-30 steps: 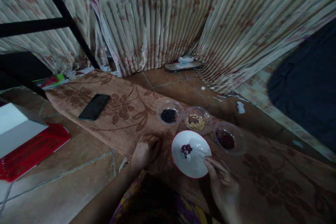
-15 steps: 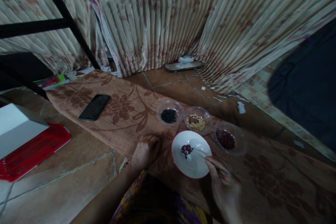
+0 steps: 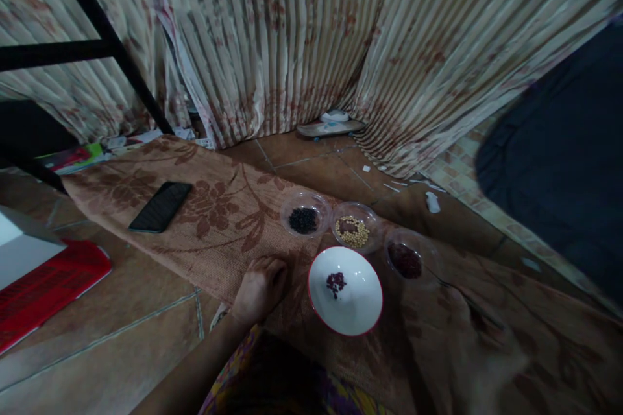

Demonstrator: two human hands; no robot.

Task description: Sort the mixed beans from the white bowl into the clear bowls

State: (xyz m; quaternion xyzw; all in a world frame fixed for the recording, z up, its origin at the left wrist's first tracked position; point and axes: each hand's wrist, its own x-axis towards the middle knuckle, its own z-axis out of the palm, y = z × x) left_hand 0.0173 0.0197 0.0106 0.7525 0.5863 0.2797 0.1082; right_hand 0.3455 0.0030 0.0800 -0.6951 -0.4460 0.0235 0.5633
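My right hand [image 3: 487,343] is smeared by motion at the lower right, closed around slim tweezers [image 3: 460,292]. Their tips point at the clear dish of dark red beans [image 3: 405,260]; whether they pinch a bean is too blurred to tell. A white bowl with a red rim [image 3: 360,311] stands between my hands, a small heap of dark red beans [image 3: 335,283] inside. Behind it are a clear dish of yellow beans [image 3: 355,233] and another of black beans [image 3: 302,220]. My left hand [image 3: 260,285] rests in a loose fist on the cloth, left of the bowl, with nothing visible in it.
A patterned brown cloth [image 3: 233,233] covers the long narrow surface. On its left part lies a black phone [image 3: 160,207]. A red basket [image 3: 63,279] with a white box stands on the tiled floor. Striped curtains [image 3: 272,45] and a skateboard [image 3: 331,129] are beyond.
My right hand has moved right with the tweezers, out of the white bowl and over near the red bean dish. My left hand stays on the cloth. The whole view has shifted slightly.
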